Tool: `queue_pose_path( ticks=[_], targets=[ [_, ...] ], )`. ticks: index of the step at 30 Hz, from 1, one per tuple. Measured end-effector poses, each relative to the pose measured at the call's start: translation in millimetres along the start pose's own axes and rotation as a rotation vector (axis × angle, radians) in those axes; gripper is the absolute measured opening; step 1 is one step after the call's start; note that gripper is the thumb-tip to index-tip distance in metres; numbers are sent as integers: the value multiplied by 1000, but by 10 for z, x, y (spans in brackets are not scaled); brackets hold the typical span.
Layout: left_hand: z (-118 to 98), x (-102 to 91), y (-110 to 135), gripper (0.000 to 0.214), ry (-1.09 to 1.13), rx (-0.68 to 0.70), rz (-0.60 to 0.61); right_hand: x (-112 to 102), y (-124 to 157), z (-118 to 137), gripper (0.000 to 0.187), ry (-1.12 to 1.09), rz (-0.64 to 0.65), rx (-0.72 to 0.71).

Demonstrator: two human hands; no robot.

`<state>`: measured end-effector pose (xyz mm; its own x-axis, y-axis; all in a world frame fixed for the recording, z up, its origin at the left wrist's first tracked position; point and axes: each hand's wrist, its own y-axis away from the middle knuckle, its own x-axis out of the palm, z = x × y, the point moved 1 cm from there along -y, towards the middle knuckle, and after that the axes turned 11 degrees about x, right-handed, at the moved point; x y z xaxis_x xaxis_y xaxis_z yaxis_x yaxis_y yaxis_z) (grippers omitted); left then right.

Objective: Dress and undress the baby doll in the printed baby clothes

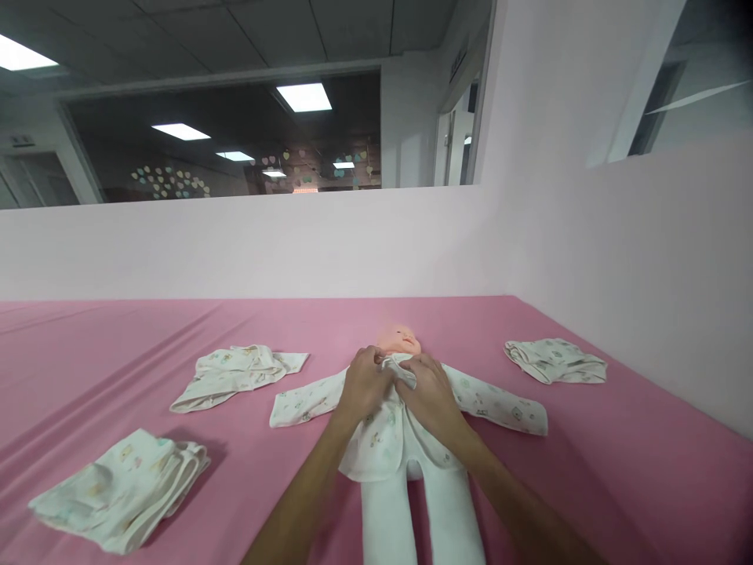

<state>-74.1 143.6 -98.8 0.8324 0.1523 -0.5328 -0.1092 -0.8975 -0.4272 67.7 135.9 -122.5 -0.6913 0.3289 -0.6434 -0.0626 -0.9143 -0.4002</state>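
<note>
Pink sheet [247, 463], white wall [235, 247]; left hand [368, 384], right hand [432, 390] (both pinched on shirt [380, 447])

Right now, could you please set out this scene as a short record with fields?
Surface: pink sheet, with some creases at left
Centre: doll, head at the far end, white legs toward the camera
Clothing on doll: patterned white shirt, sleeves spread out to both sides
Left hand: at the shirt's neckline, grip unclear
Right hand: beside it, also at the neckline, grip unclear
Other cloth: near-left bundle, far-left bundle and right-hand bundle, all patterned white
Background: white wall below a window
</note>
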Motion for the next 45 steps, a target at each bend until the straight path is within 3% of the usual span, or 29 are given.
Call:
queue_pose_path(
  ticks=[3, 7, 12, 19, 23, 26, 34, 40, 45],
  targets=[
    [-153, -8, 169, 23, -354, 77, -22, -51, 39, -8, 14, 68, -19, 20],
    [-292, 3, 303, 16, -565, 164, 4, -106, 85, -10, 13, 82, -34, 46],
    [-300, -42, 313, 13, -492, 44, 97, -131, 131, -23, 9, 44, -74, 68],
    [-202, -32, 256, 20, -410, -5, 50, -224, 132, 22, 13, -191, -59, 127],
    [-152, -40, 178, 14, -260, -52, 124, -254, 147, 79, 18, -360, 49, 215],
    [-143, -42, 149, 14, -203, -13, 159, -218, 145, 55, 19, -426, 113, 231],
    [-197, 84, 264, 11, -468, 196, 37, -235, 177, -32, 17, -264, 69, 187],
    [-211, 159, 281, 11, -531, 252, -7, -254, 190, -39, 20, -530, 125, 288],
    [-216, 191, 289, 10, -549, 288, -10, -230, 211, 34, 24, -591, 85, 278]
  ],
)
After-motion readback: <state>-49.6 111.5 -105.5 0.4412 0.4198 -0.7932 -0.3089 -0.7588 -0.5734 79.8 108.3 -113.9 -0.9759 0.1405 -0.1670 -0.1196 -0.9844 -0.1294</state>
